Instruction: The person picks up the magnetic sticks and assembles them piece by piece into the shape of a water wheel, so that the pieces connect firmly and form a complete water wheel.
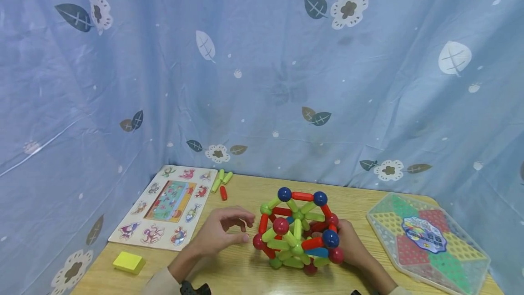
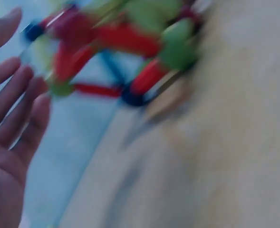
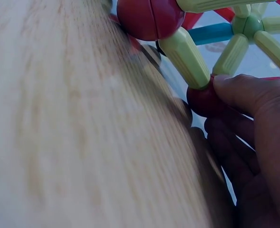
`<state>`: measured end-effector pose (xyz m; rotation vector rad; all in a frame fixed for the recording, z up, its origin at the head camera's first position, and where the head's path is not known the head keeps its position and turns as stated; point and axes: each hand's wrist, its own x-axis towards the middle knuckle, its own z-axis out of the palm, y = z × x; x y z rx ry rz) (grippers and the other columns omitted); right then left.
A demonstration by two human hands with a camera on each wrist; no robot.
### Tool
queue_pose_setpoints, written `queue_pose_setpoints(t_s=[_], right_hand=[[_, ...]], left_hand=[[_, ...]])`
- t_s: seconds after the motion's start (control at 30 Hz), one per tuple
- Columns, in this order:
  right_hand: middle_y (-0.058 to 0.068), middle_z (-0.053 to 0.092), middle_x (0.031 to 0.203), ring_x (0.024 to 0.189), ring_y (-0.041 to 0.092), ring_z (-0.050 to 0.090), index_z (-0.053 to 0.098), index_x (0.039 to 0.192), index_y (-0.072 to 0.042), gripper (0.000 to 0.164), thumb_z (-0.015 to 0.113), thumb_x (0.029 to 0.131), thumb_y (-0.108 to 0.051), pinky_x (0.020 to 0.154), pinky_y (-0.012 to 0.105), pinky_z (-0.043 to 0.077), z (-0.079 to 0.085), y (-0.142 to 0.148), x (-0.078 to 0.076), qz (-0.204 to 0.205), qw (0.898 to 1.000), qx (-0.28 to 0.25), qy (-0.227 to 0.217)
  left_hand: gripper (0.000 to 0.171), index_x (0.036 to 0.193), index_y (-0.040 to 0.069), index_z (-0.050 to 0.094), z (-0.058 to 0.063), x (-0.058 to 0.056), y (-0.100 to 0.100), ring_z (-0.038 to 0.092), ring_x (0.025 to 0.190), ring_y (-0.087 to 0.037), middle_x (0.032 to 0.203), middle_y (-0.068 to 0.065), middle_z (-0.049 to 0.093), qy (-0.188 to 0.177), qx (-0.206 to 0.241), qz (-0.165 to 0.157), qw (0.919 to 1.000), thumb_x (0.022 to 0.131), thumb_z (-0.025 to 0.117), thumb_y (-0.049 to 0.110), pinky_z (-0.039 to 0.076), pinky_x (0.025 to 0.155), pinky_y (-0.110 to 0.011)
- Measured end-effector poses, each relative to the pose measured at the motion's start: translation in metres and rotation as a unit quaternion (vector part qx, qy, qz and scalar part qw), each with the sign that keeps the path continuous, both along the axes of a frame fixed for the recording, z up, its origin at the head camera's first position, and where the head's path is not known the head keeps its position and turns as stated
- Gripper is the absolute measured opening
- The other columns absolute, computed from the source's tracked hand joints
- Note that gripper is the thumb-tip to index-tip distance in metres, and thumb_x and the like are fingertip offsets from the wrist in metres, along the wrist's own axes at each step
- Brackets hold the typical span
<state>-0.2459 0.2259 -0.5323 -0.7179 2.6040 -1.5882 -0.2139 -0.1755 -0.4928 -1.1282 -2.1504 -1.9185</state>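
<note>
A magnetic ball-and-stick model point(image 1: 297, 248) stands on the table between both hands. It is a cage of red, green and blue rods joined by red, blue and green balls. To its left, my left hand point(image 1: 221, 231) is held with loosely bent, spread fingers and nothing in them. The left wrist view, somewhat blurred, has those fingers point(image 2: 16, 90) beside the model. My right hand point(image 1: 350, 246) holds the model at its right side, partly hidden behind it. Up close, the right thumb lies on a dark red ball point(image 3: 202, 100) with the fingers curled below.
Several loose green rods point(image 1: 216, 185) and one red rod point(image 1: 223, 193) lie at the back left. Beside them is a sea-animal puzzle board point(image 1: 141, 189), with a yellow block point(image 1: 128, 262) in front. A hexagonal Chinese checkers box point(image 1: 423, 265) lies on the right. A blue curtain point(image 1: 262, 81) hangs behind.
</note>
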Motion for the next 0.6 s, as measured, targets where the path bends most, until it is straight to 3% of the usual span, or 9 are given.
queue_pose_setpoints(t_s=[0.13, 0.27, 0.5, 0.6], right_hand=[[-0.003, 0.085, 0.109, 0.107, 0.012, 0.08, 0.082, 0.122, -0.014, 0.026, 0.085, 0.097, -0.022, 0.1, 0.02, 0.056, -0.001, 0.001, -0.001, -0.001, 1.0, -0.003, -0.003], [-0.001, 0.085, 0.113, 0.108, 0.012, 0.08, 0.082, 0.122, -0.014, 0.026, 0.086, 0.097, -0.021, 0.1, 0.019, 0.056, -0.001, 0.002, -0.002, -0.001, 1.0, -0.007, -0.007], [0.003, 0.085, 0.115, 0.108, 0.013, 0.081, 0.081, 0.125, -0.011, 0.029, 0.085, 0.097, -0.019, 0.098, 0.021, 0.058, -0.002, 0.004, -0.002, 0.009, 1.0, -0.018, -0.019], [0.004, 0.084, 0.117, 0.109, 0.013, 0.08, 0.08, 0.125, -0.01, 0.03, 0.085, 0.097, -0.018, 0.098, 0.021, 0.058, -0.003, 0.004, -0.002, 0.013, 0.999, -0.023, -0.025]], left_hand=[[0.043, 0.142, -0.008, 0.066, 0.004, -0.023, -0.039, 0.077, 0.117, -0.025, 0.128, -0.03, 0.074, -0.037, -0.002, -0.021, 0.9991, 0.1, 0.073, -0.005, 0.064, 0.099, -0.037], [0.046, 0.145, -0.015, 0.06, 0.007, -0.046, -0.07, 0.076, 0.123, -0.028, 0.136, -0.031, 0.072, -0.062, -0.028, -0.006, 0.9976, 0.102, 0.072, -0.002, 0.063, 0.1, -0.035], [0.046, 0.144, -0.005, 0.067, 0.009, -0.078, -0.091, 0.07, 0.13, -0.046, 0.142, -0.032, 0.068, -0.103, -0.091, 0.063, 0.9885, 0.102, 0.077, 0.009, 0.062, 0.098, -0.027], [0.044, 0.143, -0.002, 0.069, 0.006, -0.087, -0.091, 0.069, 0.131, -0.047, 0.143, -0.031, 0.068, -0.095, -0.124, 0.104, 0.9823, 0.102, 0.077, 0.01, 0.061, 0.1, -0.027]])
